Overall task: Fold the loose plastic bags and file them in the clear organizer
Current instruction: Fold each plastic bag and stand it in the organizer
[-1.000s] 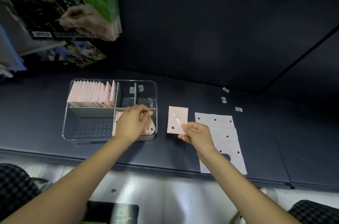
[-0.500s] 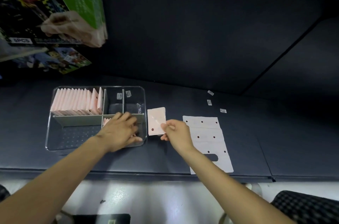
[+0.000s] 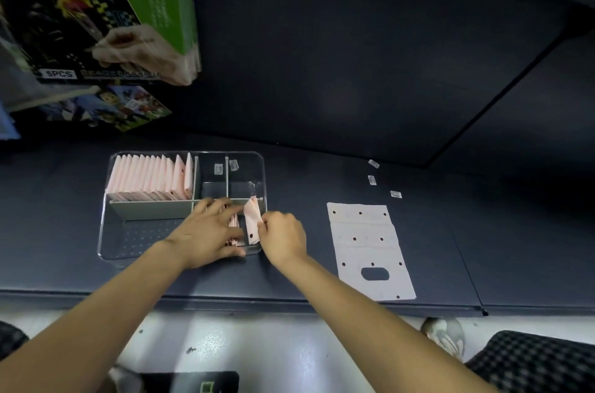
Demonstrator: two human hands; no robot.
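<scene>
A clear organizer with grey dividers sits on the dark shelf. Its back-left compartment holds a row of several folded pink bags standing on edge. My right hand pinches a folded pink bag upright inside the front-right compartment. My left hand lies flat, fingers spread, pressing the folded bags in that compartment to the left. An unfolded pink bag with punched holes and a handle cutout lies flat to the right.
Three small white labels lie behind the flat bag, and two more sit in the organizer's back compartments. Printed packages hang at upper left. The shelf's front edge runs below my wrists, with a chair's checked fabric at lower right.
My right hand carried the folded bag left from the shelf into the organizer's front-right compartment. My left hand flattened against the bags there. The camera view shifted.
</scene>
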